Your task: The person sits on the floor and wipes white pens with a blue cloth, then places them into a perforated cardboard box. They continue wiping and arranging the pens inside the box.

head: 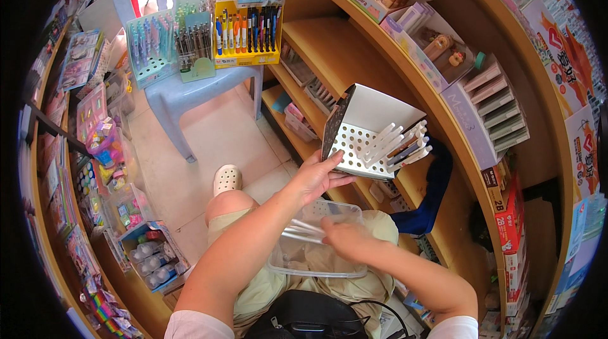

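Note:
My left hand [323, 176] grips the near lower side of a cardboard pen display box [380, 106], black outside and white inside. Several white pens [384, 144] and a few darker ones stand in its perforated insert [349, 146], bunched toward the right; many holes on the left have no pen. Below it, my right hand [349, 239], slightly blurred, holds several white pens [301, 231] over a clear plastic bin [323, 272] on my lap. The pens point left from my fingers.
Ahead, a blue plastic chair [204, 89] carries several pen display boxes [247, 30]. Curved wooden shelves [323, 54] with boxed stationery rise close on the right. Shelves of small goods and clear tubs [126, 210] line the left. A dark blue cloth-like item [422, 206] lies beside my right knee.

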`<state>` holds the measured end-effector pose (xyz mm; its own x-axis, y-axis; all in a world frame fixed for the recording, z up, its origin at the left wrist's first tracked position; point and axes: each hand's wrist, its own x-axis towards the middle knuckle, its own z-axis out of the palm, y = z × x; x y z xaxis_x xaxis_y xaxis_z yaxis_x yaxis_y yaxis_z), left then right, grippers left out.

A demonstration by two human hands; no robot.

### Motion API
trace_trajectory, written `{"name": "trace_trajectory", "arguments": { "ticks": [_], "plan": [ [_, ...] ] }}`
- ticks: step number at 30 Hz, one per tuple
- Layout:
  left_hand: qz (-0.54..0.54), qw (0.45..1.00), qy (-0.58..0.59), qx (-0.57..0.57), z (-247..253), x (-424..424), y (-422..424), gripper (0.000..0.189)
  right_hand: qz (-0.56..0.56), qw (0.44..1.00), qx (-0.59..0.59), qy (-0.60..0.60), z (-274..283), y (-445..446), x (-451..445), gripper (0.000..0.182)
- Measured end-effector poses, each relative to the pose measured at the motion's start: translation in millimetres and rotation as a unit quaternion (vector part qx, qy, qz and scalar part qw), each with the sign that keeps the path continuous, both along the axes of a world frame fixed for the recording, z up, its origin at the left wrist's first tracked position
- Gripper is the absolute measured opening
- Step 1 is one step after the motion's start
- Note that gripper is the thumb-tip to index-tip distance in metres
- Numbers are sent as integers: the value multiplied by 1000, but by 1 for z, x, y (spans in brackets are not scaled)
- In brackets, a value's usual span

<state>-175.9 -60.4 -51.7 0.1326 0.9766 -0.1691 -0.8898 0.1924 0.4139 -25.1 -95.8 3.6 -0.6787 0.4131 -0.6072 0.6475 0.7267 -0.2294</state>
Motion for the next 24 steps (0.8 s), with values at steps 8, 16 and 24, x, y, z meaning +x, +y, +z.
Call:
{"name": "trace_trajectory", "arguments": {
  "ticks": [8,16,24],
  "plan": [
    [4,999,30,-17,-3,0,0,37,-76,970,131,188,136,54,33,13],
    [-6,1000,23,-6,4,0,-1,41,-14,935,300,187,131,77,18,11],
    [8,1000,6,6,0,2,0,40,39,934,340,99,117,86,-4,12]
  ]
}}
